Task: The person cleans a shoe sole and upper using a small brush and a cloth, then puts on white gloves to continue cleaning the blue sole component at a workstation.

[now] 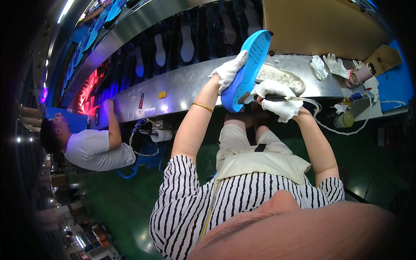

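Gripping a blue sole (pixel 249 71) along its upper edge, the gloved left hand (pixel 229 70) is closed on it, fingers wrapped over the rim. Sole stands tilted, long axis running from lower left by the hands up and to the right, far end pointing away from the person toward the bench (pixel 182 86); its patterned blue face turns toward the right hand. Right hand (pixel 277 99), also in a white glove, is shut on a brush (pixel 264 98) with a dark handle, bristle end touching the sole's near end. Exact bristle contact hard to make out; the near tip of the sole is partly hidden behind the right glove. A white cord (pixel 333 128) loops from near the right hand down and out to the right. Just beyond the right hand lies a white shoe (pixel 281 78) on the bench, its left end hidden by the sole. Further right, spare gloves (pixel 331 66) and a small jar (pixel 344 120). Well left of the left hand, another person (pixel 93 147) leans at the bench.
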